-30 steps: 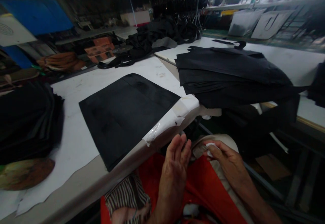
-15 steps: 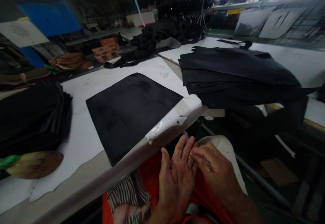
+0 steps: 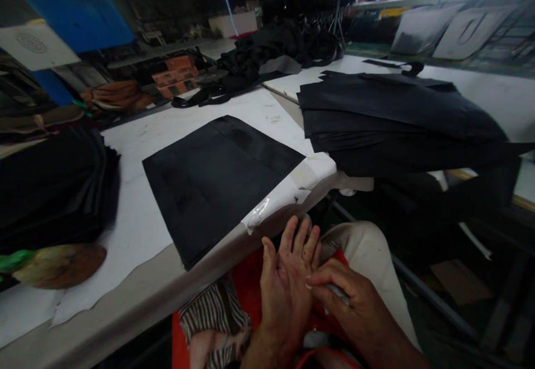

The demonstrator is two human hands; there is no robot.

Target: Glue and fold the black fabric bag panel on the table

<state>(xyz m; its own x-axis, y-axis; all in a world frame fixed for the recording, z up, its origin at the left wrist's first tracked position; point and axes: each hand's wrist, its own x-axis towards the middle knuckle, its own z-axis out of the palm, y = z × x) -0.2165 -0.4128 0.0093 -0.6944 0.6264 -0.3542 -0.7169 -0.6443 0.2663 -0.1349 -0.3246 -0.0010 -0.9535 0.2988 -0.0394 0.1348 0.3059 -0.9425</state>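
Left hand: palm up, fingers spread, gripping nothing. Right hand: thumb and fingers pinching a small pale scrap, fingertips at the pinky-side edge of the left palm. Scrap is mostly covered by the fingers; can't tell what it's made of. Both hands are over the lap, just off the near edge of the tabletop.

Black sheet lies flat on white paper on the tabletop, one corner at the near edge, neither hand on it. Clear tape on the paper edge, just beside the sheet. Left: black stack, with a brown oval thing, green at one end, in front. Right: fanned black pile, hanging partly over the edge. Striped cloth near the left forearm. Far side: tangled black heap, dim.
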